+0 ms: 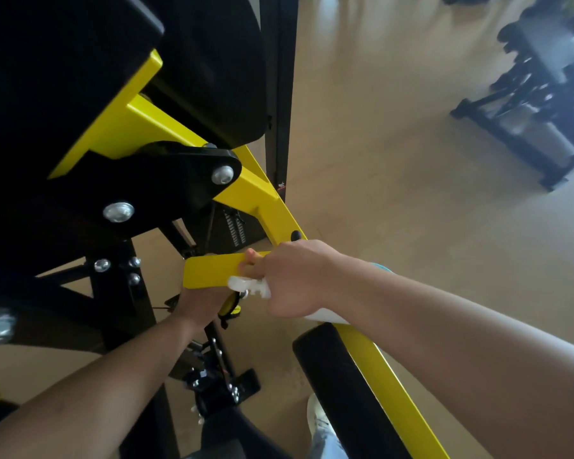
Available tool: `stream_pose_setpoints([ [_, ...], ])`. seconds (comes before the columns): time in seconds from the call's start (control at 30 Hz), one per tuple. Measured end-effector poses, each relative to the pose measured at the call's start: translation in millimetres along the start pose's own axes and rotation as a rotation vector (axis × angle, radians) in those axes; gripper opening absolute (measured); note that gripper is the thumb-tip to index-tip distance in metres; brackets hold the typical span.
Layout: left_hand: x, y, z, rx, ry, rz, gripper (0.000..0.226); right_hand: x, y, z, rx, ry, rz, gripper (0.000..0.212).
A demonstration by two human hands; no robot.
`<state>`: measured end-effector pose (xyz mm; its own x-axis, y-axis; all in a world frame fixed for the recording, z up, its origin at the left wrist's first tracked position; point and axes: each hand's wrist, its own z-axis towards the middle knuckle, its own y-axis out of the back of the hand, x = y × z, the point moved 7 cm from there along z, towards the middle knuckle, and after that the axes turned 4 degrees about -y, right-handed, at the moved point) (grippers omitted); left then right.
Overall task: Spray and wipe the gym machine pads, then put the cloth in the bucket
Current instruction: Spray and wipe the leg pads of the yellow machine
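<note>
Both bare forearms are reaching from the near edge toward the middle. The right hand [295,279] is curling its fingers round a white spray bottle [250,287]. The left hand [201,308] is lying lower left, its fingers hidden.

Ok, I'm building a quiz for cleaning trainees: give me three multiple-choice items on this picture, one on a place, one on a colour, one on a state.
1. Where does the left hand reach?
A. under the yellow plate
B. into a bucket
C. onto a shelf

2. What colour is the machine's frame?
A. red
B. yellow
C. blue

3. What is the right hand doing?
A. hanging open
B. gripping the white spray bottle
C. lying flat on a towel

Answers:
1. A: its fingers disappear beneath the plate.
2. B: the beams are bright yellow.
3. B: its fingers are curled round the bottle, and the trigger head sticks out.
</note>
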<state>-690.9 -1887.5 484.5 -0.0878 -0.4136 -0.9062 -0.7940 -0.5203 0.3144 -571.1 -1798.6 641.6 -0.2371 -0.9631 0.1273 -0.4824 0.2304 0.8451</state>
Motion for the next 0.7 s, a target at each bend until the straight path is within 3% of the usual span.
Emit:
stream_pose_setpoints([
  [0.03,5.7,-2.8,0.6,-0.016,0.091,0.007,0.031,0.0,1.9,-0.6,-0.005,-0.003,0.001,0.067],
  [0.17,4.1,-20.4,7.4,-0.045,0.008,0.049,0.020,-1.7,-0.6,2.5,-0.011,-0.066,0.015,0.064],
  [0.27,27.6,-34.6,12.5,-0.043,0.106,0.059,0.008,-3.0,-3.6,6.1,0.003,-0.099,-0.003,0.068],
  [0.43,25.1,-22.4,1.3,-0.229,0.169,-0.026,0.022,-2.1,-0.7,5.3,0.018,-0.088,0.040,0.069],
  [0.53,7.2,-7.7,-6.0,-0.204,0.129,-0.063,0.028,-1.4,0.5,3.4,0.019,-0.089,0.051,0.067],
  [0.6,-3.4,5.5,-9.0,-0.192,0.082,-0.035,0.023,-0.4,1.5,1.5,0.026,-0.098,0.065,0.058],
  [0.67,-10.7,21.0,-14.1,-0.230,0.098,-0.033,0.042,0.4,2.8,1.9,0.023,-0.094,0.064,0.044],
  [0.7,-13.5,26.7,-17.4,-0.251,0.116,-0.034,0.039,0.4,4.1,2.2,0.014,-0.102,0.068,0.042],
])
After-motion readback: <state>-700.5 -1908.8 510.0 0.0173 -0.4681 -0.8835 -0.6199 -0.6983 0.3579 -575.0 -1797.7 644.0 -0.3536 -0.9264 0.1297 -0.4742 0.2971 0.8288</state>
